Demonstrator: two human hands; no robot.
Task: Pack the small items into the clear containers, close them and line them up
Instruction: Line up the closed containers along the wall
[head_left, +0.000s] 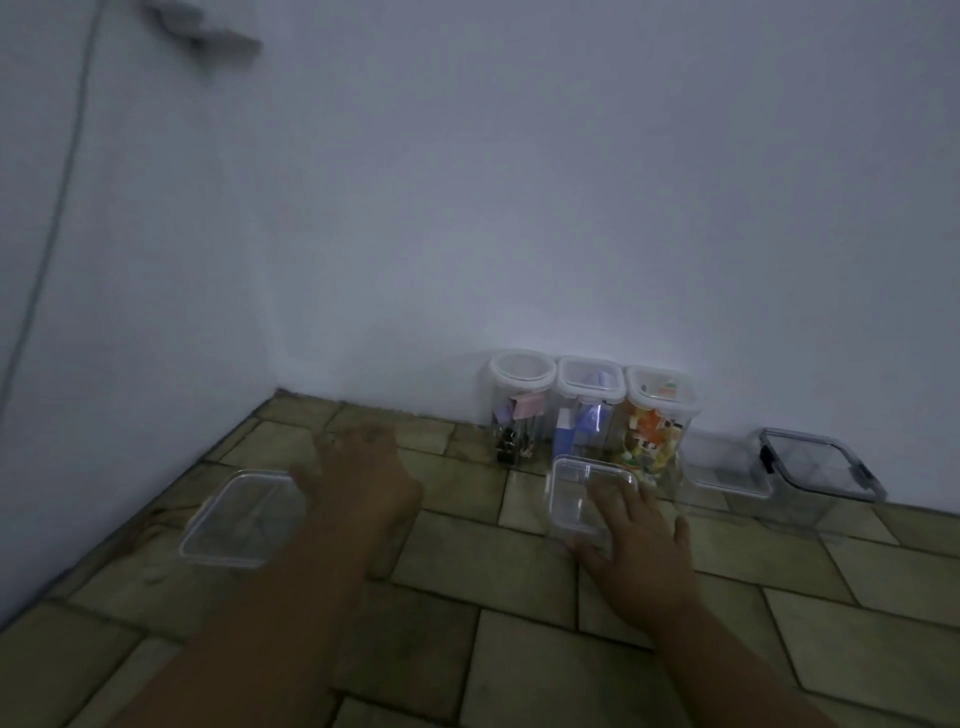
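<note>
Three tall lidded jars (589, 410) of small items line the wall; two low boxes (779, 467) stand beside. Right hand (641, 545), fingers spread, touches a small clear container (582, 493); left hand (358, 473) blurred, grip unclear, beside another clear container (239, 517) on the floor (519, 649).

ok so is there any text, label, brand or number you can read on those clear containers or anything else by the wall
None can be read.
Round-lidded clear jar of binder clips: no label shows.
Square-lidded clear jar with blue and white items: no lettering shows.
Clear jar of orange and yellow pieces: coloured patterns, too blurred to tell if any are print.
Low clear box with dark clip lid: no marking shows.
The empty clear tubs and the white wall bear no visible text.
</note>
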